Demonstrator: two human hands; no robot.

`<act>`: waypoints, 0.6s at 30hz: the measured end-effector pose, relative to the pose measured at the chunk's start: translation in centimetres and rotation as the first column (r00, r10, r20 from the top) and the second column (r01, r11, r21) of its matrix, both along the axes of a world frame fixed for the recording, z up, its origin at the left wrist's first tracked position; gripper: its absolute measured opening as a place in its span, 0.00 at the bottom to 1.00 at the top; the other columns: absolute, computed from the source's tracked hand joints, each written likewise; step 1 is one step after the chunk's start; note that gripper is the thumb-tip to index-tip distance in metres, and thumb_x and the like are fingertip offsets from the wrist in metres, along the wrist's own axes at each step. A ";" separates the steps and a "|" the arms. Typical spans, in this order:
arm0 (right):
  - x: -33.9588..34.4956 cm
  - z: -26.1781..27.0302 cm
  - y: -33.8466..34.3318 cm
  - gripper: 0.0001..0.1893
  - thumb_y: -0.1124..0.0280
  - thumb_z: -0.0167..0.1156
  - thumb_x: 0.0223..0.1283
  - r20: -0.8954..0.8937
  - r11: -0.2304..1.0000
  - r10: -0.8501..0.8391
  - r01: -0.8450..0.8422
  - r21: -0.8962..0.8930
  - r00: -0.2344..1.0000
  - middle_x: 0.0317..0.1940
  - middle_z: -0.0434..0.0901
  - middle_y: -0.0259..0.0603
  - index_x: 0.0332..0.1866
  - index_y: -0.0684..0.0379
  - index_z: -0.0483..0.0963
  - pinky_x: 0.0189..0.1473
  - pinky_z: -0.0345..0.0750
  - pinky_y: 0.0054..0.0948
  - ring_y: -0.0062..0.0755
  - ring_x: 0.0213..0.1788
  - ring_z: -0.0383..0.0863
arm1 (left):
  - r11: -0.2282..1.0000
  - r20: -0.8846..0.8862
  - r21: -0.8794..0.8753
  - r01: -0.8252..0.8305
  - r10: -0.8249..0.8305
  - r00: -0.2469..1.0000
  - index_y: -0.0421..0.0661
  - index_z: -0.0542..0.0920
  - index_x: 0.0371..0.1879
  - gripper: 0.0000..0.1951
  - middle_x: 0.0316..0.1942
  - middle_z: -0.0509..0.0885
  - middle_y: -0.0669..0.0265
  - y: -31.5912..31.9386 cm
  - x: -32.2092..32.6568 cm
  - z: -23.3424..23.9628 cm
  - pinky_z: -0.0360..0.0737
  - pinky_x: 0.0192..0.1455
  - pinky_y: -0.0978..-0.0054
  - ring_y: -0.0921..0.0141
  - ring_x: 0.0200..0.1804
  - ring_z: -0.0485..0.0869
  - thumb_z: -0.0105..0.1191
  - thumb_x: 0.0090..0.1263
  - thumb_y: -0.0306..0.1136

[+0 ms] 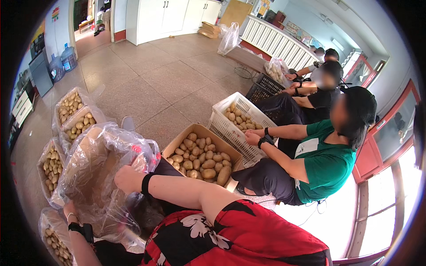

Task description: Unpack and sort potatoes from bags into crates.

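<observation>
In front of me a large clear plastic bag [109, 212] is spread open inside a cardboard box [96, 179], and I see no potatoes in it. My left hand [69, 208] grips the bag's near-left edge, its fingers partly hidden by the film. At the opposite side of the opening, my right hand [126, 179] is closed on the plastic, the fingertips turned away from view. Just right of the bag, an open cardboard box of potatoes [203, 156] stands close to my right forearm.
Plastic-lined boxes of potatoes [51, 166] line the left side. A co-worker in a green shirt [329, 156] sits at right, hands over a white plastic crate [229, 133] of potatoes. Further people sit beyond, near a black crate [266, 86]. Water jugs [69, 58] stand by the wall.
</observation>
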State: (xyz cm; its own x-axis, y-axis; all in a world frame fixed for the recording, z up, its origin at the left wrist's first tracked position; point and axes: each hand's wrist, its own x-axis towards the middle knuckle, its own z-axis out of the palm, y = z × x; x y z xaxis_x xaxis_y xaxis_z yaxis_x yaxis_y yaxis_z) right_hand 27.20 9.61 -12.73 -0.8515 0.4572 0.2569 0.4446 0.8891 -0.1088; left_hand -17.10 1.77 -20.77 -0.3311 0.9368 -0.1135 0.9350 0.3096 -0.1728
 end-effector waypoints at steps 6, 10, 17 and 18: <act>0.0 0.4 -0.1 0.06 0.67 0.61 0.33 0.070 0.997 -0.042 0.046 -0.055 0.997 0.24 0.82 0.38 0.21 0.53 0.81 0.30 0.75 0.37 0.41 0.33 0.82 | 0.996 0.058 0.032 -0.078 0.076 0.995 0.47 0.81 0.38 0.12 0.38 0.82 0.49 0.1 0.3 0.3 0.77 0.44 0.56 0.51 0.42 0.81 0.42 0.67 0.35; 0.3 1.1 -0.4 0.05 0.67 0.58 0.33 0.046 0.999 -0.021 0.023 -0.036 0.999 0.22 0.80 0.40 0.17 0.55 0.79 0.30 0.75 0.35 0.40 0.30 0.81 | 0.999 -0.001 0.000 -0.053 0.053 0.999 0.47 0.81 0.38 0.13 0.38 0.82 0.49 0.1 0.2 0.3 0.76 0.45 0.56 0.51 0.43 0.80 0.41 0.67 0.35; 0.4 1.3 -0.4 0.06 0.67 0.59 0.33 0.037 1.000 -0.003 0.004 -0.024 0.999 0.23 0.80 0.39 0.19 0.56 0.79 0.31 0.75 0.35 0.39 0.31 0.81 | 1.000 -0.057 -0.008 -0.029 0.028 0.998 0.46 0.80 0.35 0.11 0.35 0.82 0.50 0.1 -0.4 -0.3 0.79 0.41 0.57 0.51 0.40 0.82 0.41 0.66 0.32; 0.4 1.2 -0.4 0.06 0.67 0.59 0.33 0.041 1.000 0.001 -0.001 -0.018 0.999 0.23 0.81 0.39 0.19 0.56 0.79 0.31 0.75 0.35 0.39 0.31 0.81 | 0.999 -0.041 0.038 -0.009 0.010 0.999 0.46 0.80 0.35 0.11 0.35 0.82 0.50 0.0 -0.4 -0.4 0.79 0.41 0.57 0.51 0.40 0.82 0.41 0.66 0.32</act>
State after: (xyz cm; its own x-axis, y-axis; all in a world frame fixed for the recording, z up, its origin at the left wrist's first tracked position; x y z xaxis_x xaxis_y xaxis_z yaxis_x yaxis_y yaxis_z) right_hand 27.56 9.24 -11.56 -0.8616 0.4605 0.2134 0.4481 0.8876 -0.1066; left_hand -17.53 1.81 -21.14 -0.3438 0.9369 -0.0637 0.9242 0.3256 -0.1994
